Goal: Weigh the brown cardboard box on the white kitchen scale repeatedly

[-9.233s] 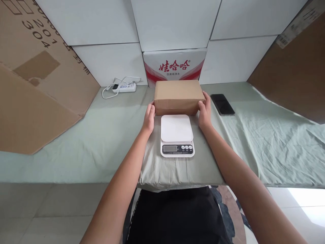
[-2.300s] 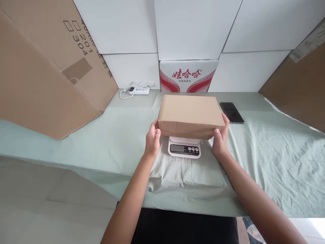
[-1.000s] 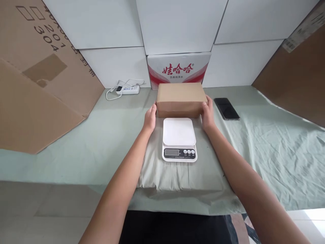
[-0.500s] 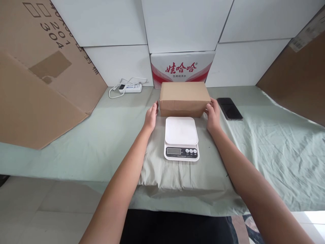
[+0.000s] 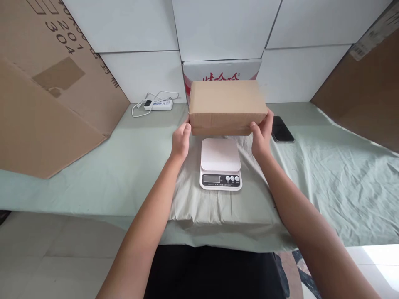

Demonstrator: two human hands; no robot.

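A plain brown cardboard box (image 5: 227,99) is held up off the cloth between my two hands, just behind a white digital kitchen scale (image 5: 220,164). My left hand (image 5: 181,139) grips the box's left end, thumb at the front corner and the other fingers mostly hidden. At the right end, my right hand (image 5: 262,131) is closed on the box, its thumb on the front face and its fingers around the side. The scale's white platform has nothing on it, and its small display looks blank.
A black phone (image 5: 282,129) lies right of the box. A white power strip (image 5: 158,104) with a cable is at the back left. Large cardboard sheets flank the green cloth (image 5: 124,178). Behind stands a white and red carton (image 5: 187,79) against white panels.
My hands have closed on the brown box's ends and lifted it off the cloth. It now covers more of the carton behind. The view has shifted slightly.
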